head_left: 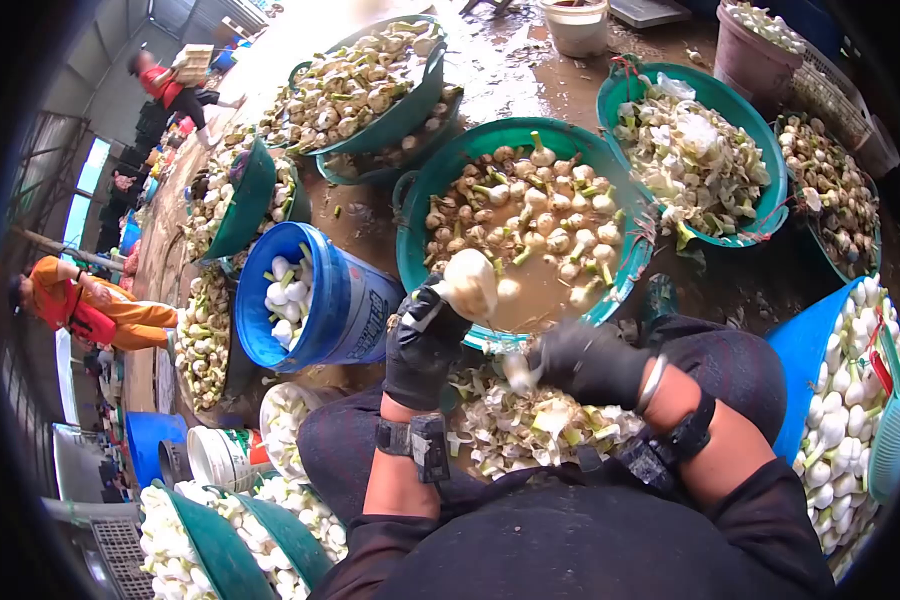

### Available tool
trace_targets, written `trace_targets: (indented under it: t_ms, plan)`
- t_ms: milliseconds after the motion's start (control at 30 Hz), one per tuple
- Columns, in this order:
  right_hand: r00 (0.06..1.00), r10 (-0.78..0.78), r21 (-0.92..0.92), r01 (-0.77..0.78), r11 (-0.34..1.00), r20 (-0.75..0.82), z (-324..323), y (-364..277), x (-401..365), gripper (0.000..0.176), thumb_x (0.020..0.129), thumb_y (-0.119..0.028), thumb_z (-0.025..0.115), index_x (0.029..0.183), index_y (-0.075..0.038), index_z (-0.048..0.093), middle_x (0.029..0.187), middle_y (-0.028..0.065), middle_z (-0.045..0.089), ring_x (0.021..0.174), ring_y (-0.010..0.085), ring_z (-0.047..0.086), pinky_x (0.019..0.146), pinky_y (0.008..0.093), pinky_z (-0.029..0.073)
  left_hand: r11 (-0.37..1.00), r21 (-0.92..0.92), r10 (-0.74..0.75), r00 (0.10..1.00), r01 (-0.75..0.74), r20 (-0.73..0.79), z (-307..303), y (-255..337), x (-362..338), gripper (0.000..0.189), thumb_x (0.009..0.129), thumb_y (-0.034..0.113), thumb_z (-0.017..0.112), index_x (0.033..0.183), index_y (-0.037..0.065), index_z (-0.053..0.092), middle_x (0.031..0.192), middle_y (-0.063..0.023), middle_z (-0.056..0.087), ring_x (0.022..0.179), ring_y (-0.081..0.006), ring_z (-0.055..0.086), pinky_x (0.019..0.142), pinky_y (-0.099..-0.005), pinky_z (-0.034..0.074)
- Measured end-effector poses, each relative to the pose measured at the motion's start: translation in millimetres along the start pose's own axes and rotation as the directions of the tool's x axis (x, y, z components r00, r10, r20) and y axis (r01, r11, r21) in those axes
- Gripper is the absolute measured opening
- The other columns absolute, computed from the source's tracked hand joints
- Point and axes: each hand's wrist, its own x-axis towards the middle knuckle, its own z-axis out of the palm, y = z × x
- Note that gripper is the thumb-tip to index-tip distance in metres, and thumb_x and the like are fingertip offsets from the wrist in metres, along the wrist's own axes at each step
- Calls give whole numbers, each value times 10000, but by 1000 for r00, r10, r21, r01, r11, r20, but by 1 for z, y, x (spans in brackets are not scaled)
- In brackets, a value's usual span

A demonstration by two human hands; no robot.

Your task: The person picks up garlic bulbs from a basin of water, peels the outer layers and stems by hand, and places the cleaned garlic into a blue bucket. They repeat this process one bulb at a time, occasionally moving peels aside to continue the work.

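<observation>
A seated worker's left hand [426, 345], in a black glove, is closed around a large pale garlic bulb [470, 285] held up over the near edge of a green tub [408, 245], the fingers bent in with little gap showing. The right hand [592, 362], also gloved, is curled and blurred just beside it; a whitish blurred piece [519, 373] shows at its fingertips, though whether the fingers grip it or merely touch it cannot be told. A narrow gap separates the two hands. Beyond them, bulbs lie in brownish water inside the tub, whose round rim curves close in front of both gloves. Beneath the hands, a heap of loose peelings [540, 430] fills the room between the worker's knees. A blue bucket [355, 300] of white bulbs stands tilted in the view near the left hand, hemming that side, while a blue container [803, 355] packed with cleaned garlic stands outside the right knee. A second green tub [735, 235], heaped with skins and stalks, nearly meets the first at the far right. The widest open stretch is wet floor [500, 70] beyond the tubs, well apart from the hands.
</observation>
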Motion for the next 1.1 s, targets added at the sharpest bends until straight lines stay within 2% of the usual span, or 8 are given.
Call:
trace_targets:
  t_ms: [33,67,133,167,300,400,1033,1100]
  plan:
    - [923,143,-165,-88,982,356,14,1,3,166,765,-142,584,900,-49,610,858,160,618,814,322,591,727,381,466,991,-130,-43,999,44,6,-2,9,4,303,873,112,540,1135,-23,471,983,-97,579,879,-203,599,772,-310,497]
    - [889,218,-170,-161,972,403,22,-2,0,194,757,-178,587,904,-52,607,874,162,621,831,328,594,743,393,466,991,-123,-41,999,42,6,-2,16,6,303,873,112,540,1135,-23,471,983,-97,579,879,-203,599,772,-310,497]
    - [851,313,-108,-295,949,422,26,2,-7,308,742,-308,602,921,-58,602,914,169,625,881,339,594,779,419,460,217,-953,-473,877,212,88,1,25,5,310,866,132,558,1124,-18,471,1024,-127,571,905,-226,594,801,-340,494]
    - [934,273,-59,-267,962,232,24,6,-14,356,718,-321,644,952,-55,607,922,175,622,877,345,590,787,399,462,212,-955,-473,877,210,88,1,24,3,310,866,132,558,1124,-18,471,1024,-127,571,905,-226,594,801,-340,494]
    - [842,452,374,-334,865,-294,-21,-10,0,309,707,-127,700,992,-48,610,877,123,611,829,179,594,724,258,478,432,-862,-439,897,266,57,10,28,-2,329,832,127,597,1114,-2,487,989,-141,573,889,-234,597,778,-356,504]
    - [671,251,497,201,844,-697,-15,-7,7,243,670,-101,701,894,-56,618,820,99,579,767,211,564,694,321,461,624,-713,-405,913,320,54,15,45,1,273,780,40,623,1037,-9,547,878,-79,604,792,-166,601,718,-283,497]
    - [830,150,206,-44,978,-537,-23,-5,0,108,675,-121,603,745,-69,540,726,138,536,732,329,548,642,409,439,973,148,175,984,-175,17,27,55,5,188,732,58,695,898,6,622,869,-69,611,751,-157,601,660,-268,490]
    - [850,164,190,-77,979,-500,-23,-7,2,108,680,-132,593,746,-63,541,732,147,541,736,334,552,644,414,442,996,-85,-19,999,15,-48,27,51,4,171,748,68,678,895,7,614,865,-64,607,722,-153,597,636,-267,491]
